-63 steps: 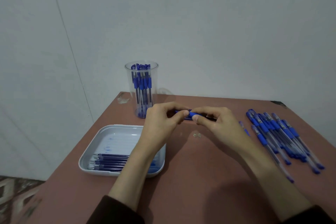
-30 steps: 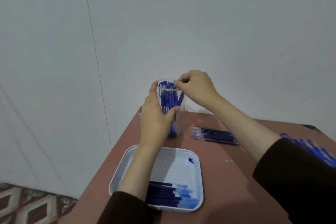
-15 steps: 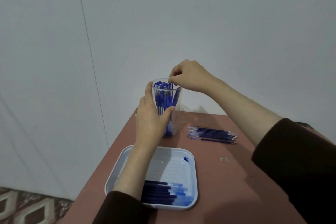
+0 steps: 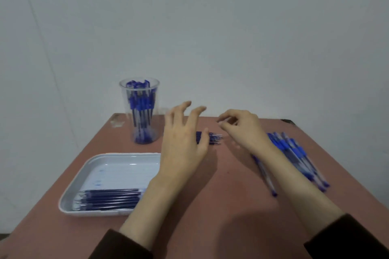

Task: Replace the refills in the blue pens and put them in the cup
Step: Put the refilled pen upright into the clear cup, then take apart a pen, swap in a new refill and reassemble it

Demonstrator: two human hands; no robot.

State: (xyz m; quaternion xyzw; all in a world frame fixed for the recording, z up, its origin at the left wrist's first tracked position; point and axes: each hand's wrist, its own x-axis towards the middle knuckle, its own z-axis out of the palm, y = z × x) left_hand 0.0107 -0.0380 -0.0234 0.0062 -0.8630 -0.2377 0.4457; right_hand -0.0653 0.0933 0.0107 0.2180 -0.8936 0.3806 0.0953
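Both hands empty, hovering between pens.
I'm spreading my left hand [image 4: 181, 145] open; my right hand [image 4: 244, 130] is curling loosely, gripping nothing, nearing the blue pens [image 4: 294, 153] for refilling.

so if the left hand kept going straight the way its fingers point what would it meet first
Probably nothing on the table: the left hand points at the far edge, passing right of the cup and above the loose refills. Depth is unclear.
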